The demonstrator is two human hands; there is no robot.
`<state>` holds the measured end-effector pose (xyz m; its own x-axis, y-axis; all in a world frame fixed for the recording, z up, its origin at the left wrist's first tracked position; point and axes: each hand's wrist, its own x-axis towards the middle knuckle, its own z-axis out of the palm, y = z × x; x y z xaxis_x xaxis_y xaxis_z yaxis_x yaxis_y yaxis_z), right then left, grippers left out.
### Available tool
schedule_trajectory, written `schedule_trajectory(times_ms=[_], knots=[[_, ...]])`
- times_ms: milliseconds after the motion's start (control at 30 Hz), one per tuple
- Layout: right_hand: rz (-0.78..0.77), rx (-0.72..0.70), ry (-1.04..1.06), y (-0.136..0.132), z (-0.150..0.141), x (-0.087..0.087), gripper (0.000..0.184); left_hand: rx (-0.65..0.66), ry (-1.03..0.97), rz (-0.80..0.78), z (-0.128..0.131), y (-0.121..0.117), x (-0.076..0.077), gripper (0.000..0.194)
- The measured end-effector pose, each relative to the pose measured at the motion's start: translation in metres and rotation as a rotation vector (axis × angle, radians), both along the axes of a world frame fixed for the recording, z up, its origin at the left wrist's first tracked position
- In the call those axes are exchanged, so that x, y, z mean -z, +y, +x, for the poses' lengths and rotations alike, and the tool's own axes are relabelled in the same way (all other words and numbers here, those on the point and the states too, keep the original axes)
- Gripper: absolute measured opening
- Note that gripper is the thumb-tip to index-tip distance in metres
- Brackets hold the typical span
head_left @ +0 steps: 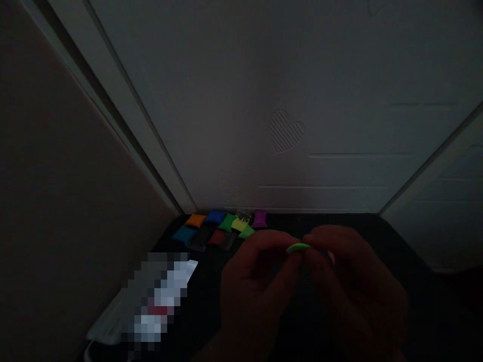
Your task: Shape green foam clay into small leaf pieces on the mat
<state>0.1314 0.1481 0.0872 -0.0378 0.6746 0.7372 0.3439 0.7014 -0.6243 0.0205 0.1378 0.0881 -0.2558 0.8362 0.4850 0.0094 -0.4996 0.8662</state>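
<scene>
Between both hands is a small, thin, bright green piece of modelling clay (298,248), slightly curved along its upper edge. My left hand (256,281) is closed, pinching its left part between thumb and forefinger. From the other side, my right hand (350,286) pinches its right end with thumb and fingertips. Something small and pink (331,257) shows past the right hand's fingers; its kind is hidden. Behind the left hand lie several small packets of coloured clay, among them an orange packet (195,220), a blue packet (216,216) and a purple packet (260,218).
The dark tabletop (211,296) meets a pale panel (241,100) with embossed hearts at the back. A plain wall (75,201) rises on the left. At the front left lies a pixelated, bright-screened device (162,301) beside a pale case with a cable (107,324). Light is dim.
</scene>
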Motion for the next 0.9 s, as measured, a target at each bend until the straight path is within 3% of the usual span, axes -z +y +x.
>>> schedule_trajectory(times_ms=[333,533,700,900], knots=[[-0.079,-0.192,0.033,0.0033,0.0070,-0.0047,0.021,0.067,0.082,0.003,-0.0071,-0.0030,0.0016,0.028],[-0.031,-0.161,0.016,0.0040,0.0074,-0.0050,0.023,0.029,0.144,0.031,-0.0067,-0.0036,-0.0032,0.025],[-0.085,-0.138,0.049,0.0043,0.0050,-0.0034,0.023,-0.039,0.082,0.009,-0.0018,-0.0044,-0.0045,0.020],[-0.044,-0.108,0.021,0.0040,0.0052,-0.0028,0.021,-0.005,0.126,0.043,-0.0053,-0.0030,-0.0036,0.023]])
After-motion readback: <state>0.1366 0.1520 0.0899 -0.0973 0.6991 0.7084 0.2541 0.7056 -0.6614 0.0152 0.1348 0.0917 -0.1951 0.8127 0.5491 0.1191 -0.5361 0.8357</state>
